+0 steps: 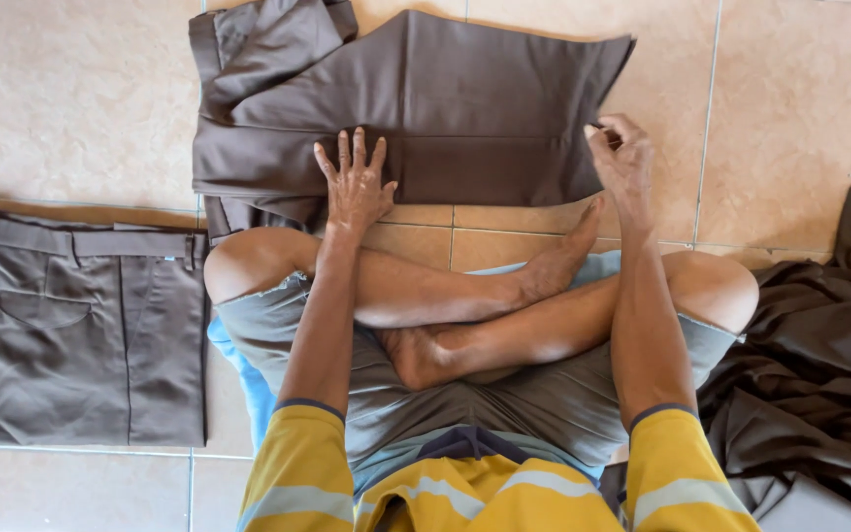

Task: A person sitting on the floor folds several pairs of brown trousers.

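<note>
Fingers (352, 158) on half-folded brown trousers (465, 108)

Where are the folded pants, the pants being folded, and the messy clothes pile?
folded pants (81, 335): head view, on the flat front panel.
pants being folded (475, 108): head view, on the smooth middle of the cloth.
messy clothes pile (819, 374): head view, on the crumpled dark folds.

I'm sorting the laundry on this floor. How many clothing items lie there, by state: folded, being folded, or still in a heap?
Folded brown trousers, at the left: 1
Brown trousers being folded, under the left hand and pinched by the right hand: 1
Unfolded dark heap, at the right: 1 pile; pieces inside cannot be counted
Total: 3
</note>
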